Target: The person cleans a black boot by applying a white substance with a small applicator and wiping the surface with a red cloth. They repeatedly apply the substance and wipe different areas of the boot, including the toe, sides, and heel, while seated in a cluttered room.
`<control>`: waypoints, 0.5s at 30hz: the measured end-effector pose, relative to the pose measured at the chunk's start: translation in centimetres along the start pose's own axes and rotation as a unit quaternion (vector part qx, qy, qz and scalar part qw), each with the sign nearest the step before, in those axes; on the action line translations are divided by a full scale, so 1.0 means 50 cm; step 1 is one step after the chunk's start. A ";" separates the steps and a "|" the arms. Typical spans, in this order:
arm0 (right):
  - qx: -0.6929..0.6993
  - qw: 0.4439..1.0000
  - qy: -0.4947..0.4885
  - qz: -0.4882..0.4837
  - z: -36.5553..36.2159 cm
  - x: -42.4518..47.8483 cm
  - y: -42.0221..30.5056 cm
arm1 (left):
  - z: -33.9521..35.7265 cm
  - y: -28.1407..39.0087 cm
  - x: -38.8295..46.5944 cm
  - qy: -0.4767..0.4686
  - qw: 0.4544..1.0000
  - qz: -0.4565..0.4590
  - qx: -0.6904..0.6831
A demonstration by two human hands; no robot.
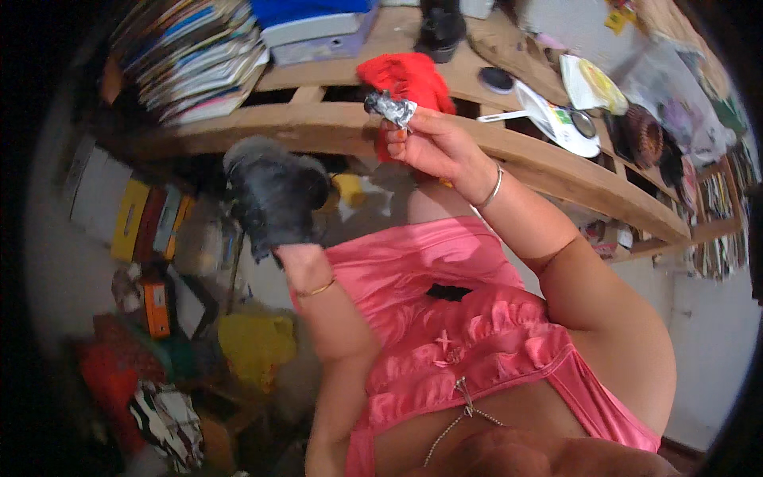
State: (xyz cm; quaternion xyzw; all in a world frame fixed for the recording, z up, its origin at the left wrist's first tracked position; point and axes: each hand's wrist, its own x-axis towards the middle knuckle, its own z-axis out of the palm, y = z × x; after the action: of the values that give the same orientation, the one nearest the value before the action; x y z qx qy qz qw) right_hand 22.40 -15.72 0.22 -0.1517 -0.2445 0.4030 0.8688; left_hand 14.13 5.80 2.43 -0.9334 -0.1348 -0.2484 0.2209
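A black boot (277, 191) is held up at the left, sole toward the far side, its surface dusty and worn. My left wrist (304, 268) enters its opening, so the hand itself is hidden inside. My right hand (426, 140) pinches a crumpled silvery wad (393, 107), perhaps foil or a wrapper, with a dark smudged end. Behind that hand, a red cloth (411, 74) lies over the front edge of a wooden slatted bench (346, 122). Another black boot (441, 30) stands on the bench beyond the cloth.
Stacked magazines or papers (197, 65) and a lilac box (316, 45) sit at the bench's back left. To the right lie a white hand fan (551, 119), a round dark lid (496, 79) and plastic bags (673, 95). Binders (156, 307) and a yellow cloth (256, 346) are lower left.
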 end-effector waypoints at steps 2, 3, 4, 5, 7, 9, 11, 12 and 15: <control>-0.134 0.984 0.080 -0.082 0.017 -0.032 -0.065 | -0.008 0.003 0.001 -0.006 0.997 0.046 0.055; -0.194 0.967 0.115 -0.118 0.023 -0.047 -0.103 | -0.008 -0.002 -0.005 -0.010 0.995 0.052 0.080; -0.310 0.921 0.174 -0.157 0.018 -0.067 -0.160 | -0.003 0.000 -0.007 -0.006 0.994 0.056 0.091; -0.420 0.857 0.229 -0.192 0.007 -0.089 -0.227 | 0.007 0.001 -0.009 0.004 0.994 0.055 0.097; -0.488 0.783 0.301 -0.240 -0.012 -0.118 -0.321 | 0.025 -0.007 -0.012 0.019 0.992 0.051 0.111; -0.358 0.859 0.295 -0.217 -0.038 -0.173 -0.383 | 0.048 0.002 -0.004 0.039 0.991 0.054 0.113; -0.222 0.922 0.253 -0.190 -0.056 -0.200 -0.388 | 0.068 0.003 -0.005 0.058 0.989 0.050 0.123; -0.211 0.932 0.233 -0.179 -0.059 -0.209 -0.379 | 0.077 0.002 -0.006 0.067 0.988 0.050 0.129; -0.148 0.935 0.267 -0.182 -0.058 -0.228 -0.355 | 0.087 0.011 0.001 0.082 0.986 0.045 0.140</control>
State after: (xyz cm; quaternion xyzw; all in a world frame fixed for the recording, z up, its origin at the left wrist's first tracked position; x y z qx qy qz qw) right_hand 28.76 -35.90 2.55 -0.3338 -0.0839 0.1422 0.9281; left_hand 16.15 7.39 -1.12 -0.8750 -0.1073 -0.2922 0.3707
